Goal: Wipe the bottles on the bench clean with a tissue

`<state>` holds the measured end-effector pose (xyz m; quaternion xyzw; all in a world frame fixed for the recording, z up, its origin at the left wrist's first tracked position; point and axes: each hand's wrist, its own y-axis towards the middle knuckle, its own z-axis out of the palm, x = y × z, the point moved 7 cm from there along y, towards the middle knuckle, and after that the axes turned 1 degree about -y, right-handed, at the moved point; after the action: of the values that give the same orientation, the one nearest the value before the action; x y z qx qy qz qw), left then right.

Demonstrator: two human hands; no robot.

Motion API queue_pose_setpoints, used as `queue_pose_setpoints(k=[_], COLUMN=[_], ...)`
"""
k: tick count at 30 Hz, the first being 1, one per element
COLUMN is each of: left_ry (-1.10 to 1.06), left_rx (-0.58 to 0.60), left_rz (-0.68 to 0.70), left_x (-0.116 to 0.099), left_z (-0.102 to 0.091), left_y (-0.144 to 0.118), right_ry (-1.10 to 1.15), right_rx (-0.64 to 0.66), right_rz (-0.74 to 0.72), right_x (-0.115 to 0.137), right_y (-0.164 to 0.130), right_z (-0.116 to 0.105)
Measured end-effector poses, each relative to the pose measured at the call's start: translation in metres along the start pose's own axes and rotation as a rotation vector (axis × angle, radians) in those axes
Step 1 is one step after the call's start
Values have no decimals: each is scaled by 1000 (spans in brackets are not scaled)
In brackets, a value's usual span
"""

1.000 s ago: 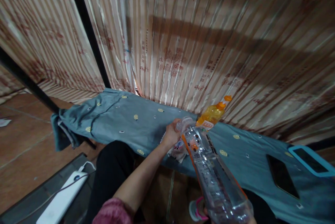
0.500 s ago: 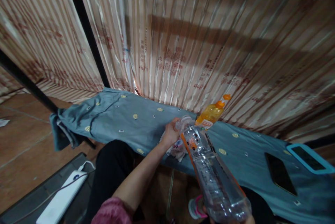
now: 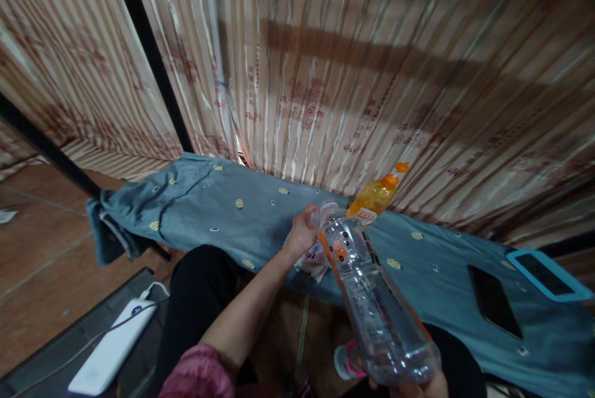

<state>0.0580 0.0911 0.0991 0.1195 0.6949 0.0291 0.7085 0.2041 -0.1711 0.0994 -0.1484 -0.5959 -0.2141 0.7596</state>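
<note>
I see a large clear plastic bottle with orange label trim, slanting over the near edge of the blue-green cloth-covered tabletop.
The left hand's fingers grip its neck; the right hand's fingers cup its base. It looks empty, so I judge it light, slick and easily dented: I'd hold it at the stiffer neck and base, sparing the thin walls between.

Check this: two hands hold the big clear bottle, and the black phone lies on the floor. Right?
Not quite: the head view shows the black phone lying on the blue cloth. The left hand and right hand do hold the big clear bottle.
</note>
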Motion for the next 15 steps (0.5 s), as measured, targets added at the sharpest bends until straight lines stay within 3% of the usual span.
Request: queue_pose_setpoints(k=[15], left_ry=[36], left_rx=[-12], left_rz=[20], left_x=[-2], left_z=[0], left_y=[-3], right_ry=[-30], right_rx=[-102], right_rz=[12], right_x=[-2], right_y=[2], right_z=[-18])
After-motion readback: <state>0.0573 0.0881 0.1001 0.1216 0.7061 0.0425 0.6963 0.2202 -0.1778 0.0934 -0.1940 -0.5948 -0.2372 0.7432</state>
